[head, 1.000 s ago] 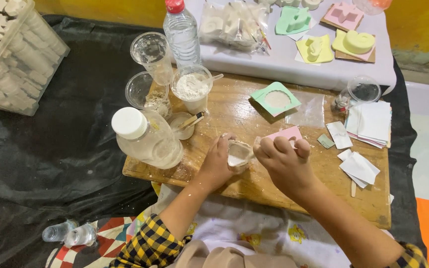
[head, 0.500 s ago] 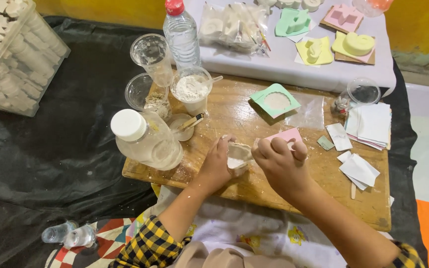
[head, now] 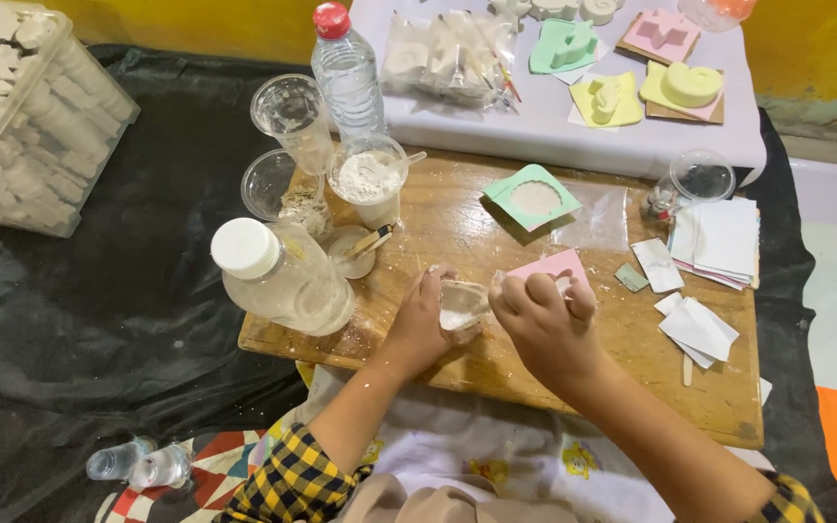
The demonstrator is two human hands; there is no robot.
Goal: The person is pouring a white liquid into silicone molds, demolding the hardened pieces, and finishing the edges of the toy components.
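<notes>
My left hand [head: 420, 324] cups a small clear cup [head: 461, 302], fingers curled round it, mid-board near the wooden board's [head: 622, 363] front edge. Right hand [head: 542, 324] sits just right of it, fingers bunched, touching the rim; pinch unclear.

Sleeves checked in yellow and black are worn on both arms, pushed up near the elbows. The hands [head: 535, 324] are bare.
</notes>
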